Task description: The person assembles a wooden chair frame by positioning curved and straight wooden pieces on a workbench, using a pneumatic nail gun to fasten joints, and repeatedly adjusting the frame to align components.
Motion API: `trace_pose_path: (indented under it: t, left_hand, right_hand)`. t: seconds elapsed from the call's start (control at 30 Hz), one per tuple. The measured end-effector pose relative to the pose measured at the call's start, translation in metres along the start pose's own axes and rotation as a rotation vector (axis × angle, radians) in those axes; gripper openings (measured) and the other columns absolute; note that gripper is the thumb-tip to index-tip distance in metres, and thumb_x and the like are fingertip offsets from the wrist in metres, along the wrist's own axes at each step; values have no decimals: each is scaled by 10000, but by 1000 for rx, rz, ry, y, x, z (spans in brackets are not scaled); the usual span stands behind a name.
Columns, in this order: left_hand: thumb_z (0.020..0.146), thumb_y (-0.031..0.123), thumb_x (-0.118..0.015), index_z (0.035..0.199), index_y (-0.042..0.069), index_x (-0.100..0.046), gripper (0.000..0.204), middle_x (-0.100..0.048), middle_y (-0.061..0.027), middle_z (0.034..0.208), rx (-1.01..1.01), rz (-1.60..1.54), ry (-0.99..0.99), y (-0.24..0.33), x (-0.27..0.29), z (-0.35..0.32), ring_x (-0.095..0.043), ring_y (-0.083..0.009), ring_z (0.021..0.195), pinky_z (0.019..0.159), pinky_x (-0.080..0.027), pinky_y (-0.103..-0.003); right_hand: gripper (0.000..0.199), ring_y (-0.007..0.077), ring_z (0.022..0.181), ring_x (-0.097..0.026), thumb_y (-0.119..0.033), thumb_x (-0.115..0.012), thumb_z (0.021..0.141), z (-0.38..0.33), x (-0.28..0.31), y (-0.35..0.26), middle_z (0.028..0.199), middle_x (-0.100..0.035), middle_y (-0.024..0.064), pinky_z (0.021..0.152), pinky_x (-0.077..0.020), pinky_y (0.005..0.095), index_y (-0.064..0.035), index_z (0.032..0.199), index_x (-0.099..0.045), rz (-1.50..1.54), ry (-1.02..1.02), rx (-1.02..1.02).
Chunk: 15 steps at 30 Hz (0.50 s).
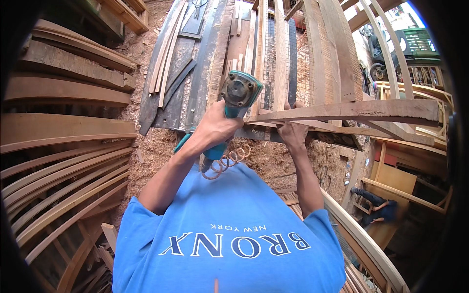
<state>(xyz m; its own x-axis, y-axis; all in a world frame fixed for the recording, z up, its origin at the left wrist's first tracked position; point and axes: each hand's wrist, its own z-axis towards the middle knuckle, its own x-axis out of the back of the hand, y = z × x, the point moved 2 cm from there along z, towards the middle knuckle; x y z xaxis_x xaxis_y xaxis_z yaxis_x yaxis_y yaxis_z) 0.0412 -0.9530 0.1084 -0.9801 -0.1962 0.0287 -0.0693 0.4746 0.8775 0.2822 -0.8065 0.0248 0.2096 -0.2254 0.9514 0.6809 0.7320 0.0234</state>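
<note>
My left hand (218, 125) is wrapped round the grip of a teal and black nail gun (241, 90). A coiled air hose (227, 165) hangs from the gun's lower end, close to my shirt. The gun stands at the left end of a wooden frame; its nose is hidden from view. My right hand (293, 134) grips the frame's near rail (342, 112), with fingertips showing over the far side. Long wooden slats (280, 58) run away from this rail, and wire mesh (304, 63) shows between some of them.
The frame lies on a worn workbench (199, 93) holding loose thin strips (168, 49). Stacked boards and slats (68, 136) line the left side. Wood shavings (268, 163) cover the floor. At the far right are a motorcycle (378, 71) and another person (383, 210).
</note>
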Motion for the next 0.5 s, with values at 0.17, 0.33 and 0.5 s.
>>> trace_pose_path:
  t: [0.17, 0.33, 0.5]
  left_hand:
    - [781, 165, -645, 944, -14, -614, 244, -626, -96, 703, -38, 60, -2, -3, 3, 1, -611, -172, 641, 603, -502, -365]
    - [784, 167, -669, 945, -26, -611, 258, -624, -77, 690, 19, 48, -72, 3, 6, -4, -611, -156, 647, 608, -504, -356]
    - [752, 98, -645, 976, -8, -633, 248, -623, -79, 717, 56, 20, -155, 16, 9, -4, -599, -149, 602, 575, -498, -340]
  right_hand:
    - [650, 362, 1068, -540, -166, -790, 719, 1, -1, -3, 1140, -520, 168, 885, -418, 517, -113, 1331, -581, -27, 152, 51]
    - [562, 355, 1109, -526, -209, -753, 766, 2, 0, -4, 1179, -527, 169, 910, -378, 536, -115, 1294, -584, -25, 72, -7]
    - [490, 336, 1134, -520, -283, -718, 819, 4, -3, -3, 1179, -526, 163, 919, -362, 525, -131, 1266, -585, -82, 68, 3]
